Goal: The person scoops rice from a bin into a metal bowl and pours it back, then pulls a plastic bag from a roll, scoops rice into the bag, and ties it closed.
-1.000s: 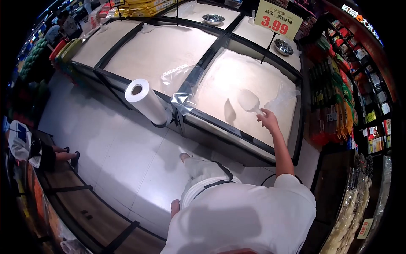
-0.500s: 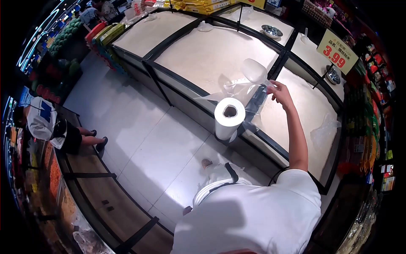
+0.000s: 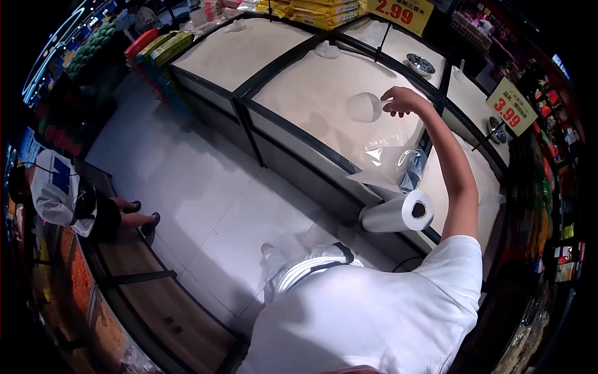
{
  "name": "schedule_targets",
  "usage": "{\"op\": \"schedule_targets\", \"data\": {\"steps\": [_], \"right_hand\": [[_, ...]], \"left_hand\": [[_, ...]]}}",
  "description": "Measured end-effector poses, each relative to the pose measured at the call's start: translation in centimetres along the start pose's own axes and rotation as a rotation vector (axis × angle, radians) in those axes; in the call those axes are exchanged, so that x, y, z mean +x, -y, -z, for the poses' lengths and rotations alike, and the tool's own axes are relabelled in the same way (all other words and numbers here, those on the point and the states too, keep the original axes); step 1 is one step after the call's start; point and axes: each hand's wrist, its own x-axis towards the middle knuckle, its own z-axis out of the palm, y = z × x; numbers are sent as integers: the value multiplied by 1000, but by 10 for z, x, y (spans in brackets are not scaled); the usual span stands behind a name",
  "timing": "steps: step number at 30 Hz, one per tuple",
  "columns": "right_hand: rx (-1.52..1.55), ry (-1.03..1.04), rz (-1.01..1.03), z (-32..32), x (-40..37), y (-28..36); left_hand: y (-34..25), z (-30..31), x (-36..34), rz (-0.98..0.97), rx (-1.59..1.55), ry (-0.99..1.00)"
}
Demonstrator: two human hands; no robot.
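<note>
A clear plastic scoop [image 3: 364, 108] is in my right hand [image 3: 402, 101], fingers closed round its handle. Its bowl hangs over the pale, rice-like grain [image 3: 311, 93] in the large middle bin. Below my forearm, on the bin's front corner, lies a clear plastic bag [image 3: 389, 161], spread out. Next to it, a white roll of plastic bags [image 3: 389, 215] leans with its hollow core facing right. My left hand is out of view.
Black-framed bins [image 3: 249, 124] of pale grain surround the middle one. A metal bowl [image 3: 420, 64] rests in a far bin. Price signs [image 3: 511, 106] stand on posts at the right. A person [image 3: 62, 190] stands at the left by other bins [image 3: 146, 271].
My right hand has moved up and away with the scoop, off the divider and over the middle bin. The bag roll now appears further right, its core turned rightward.
</note>
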Motion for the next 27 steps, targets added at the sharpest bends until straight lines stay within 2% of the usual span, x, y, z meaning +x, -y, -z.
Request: {"op": "schedule_targets", "data": {"steps": [6,10,11,12,14,16,20,22,23,24,27], "right_hand": [[1,149,-152,0,57,33],[-39,199,-253,-19,80,45],[-30,219,-267,-23,86,42],[0,242,-281,-25,93,41],[71,222,-286,-27,98,44],[143,212,-282,-39,119,27],[63,277,-319,-80,167,12],[125,352,-350,-108,198,-4],[70,350,-346,-111,206,0],[16,358,-346,-113,212,7],[-102,408,-237,-112,230,5]], "left_hand": [[-22,124,80,-49,200,65],[-62,211,151,-280,358,67],[-77,226,171,-303,326,53],[-99,241,186,-226,118,41],[-151,250,227,44,-554,-98],[-199,258,262,-104,-632,-48],[-331,243,298,-307,-575,-139],[-408,236,301,-365,-504,-130],[-428,226,324,-468,-410,-176],[-466,223,314,-593,-361,-195],[-587,223,285,-789,-210,-218]]}}
